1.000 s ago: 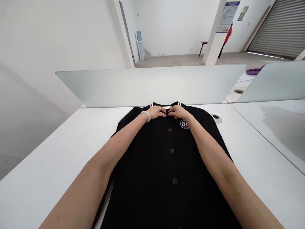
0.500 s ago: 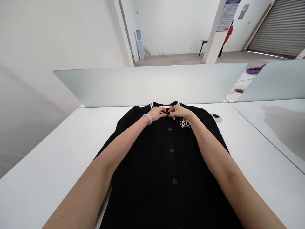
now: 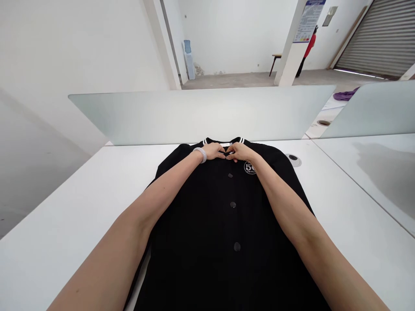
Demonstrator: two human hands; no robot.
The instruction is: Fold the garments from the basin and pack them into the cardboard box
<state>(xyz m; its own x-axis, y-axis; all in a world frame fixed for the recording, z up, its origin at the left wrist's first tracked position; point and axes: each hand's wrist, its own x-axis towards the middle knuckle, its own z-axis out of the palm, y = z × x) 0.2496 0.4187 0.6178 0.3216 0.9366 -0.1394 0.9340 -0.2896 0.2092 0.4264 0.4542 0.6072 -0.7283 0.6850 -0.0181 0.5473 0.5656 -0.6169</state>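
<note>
A black jacket [image 3: 201, 224] lies front-up on a white table [image 3: 81, 203], from centre to six o'clock. At its twelve o'clock, left hand [image 3: 213, 151] and right hand [image 3: 240, 151] pinch front edges of the collar [image 3: 241, 140], apparently adjusting it; the next move calls for level, even grips.

The jacket [image 3: 194, 259] is solid black, with paired white stripes [image 3: 241, 140] at its collar [image 3: 211, 140], a round emblem [image 3: 248, 167] outlined and lettered in white, and dark grey buttons [image 3: 233, 204]. The bracelet [image 3: 203, 155] is pale whitish grey. The surface [image 3: 81, 194] is plain white, the partition [image 3: 201, 114] pale frosted green, the cloth [image 3: 345, 95] purple, the bottle [image 3: 187, 46] blue, the shutter [image 3: 372, 43] grey with ribbed lines.
</note>
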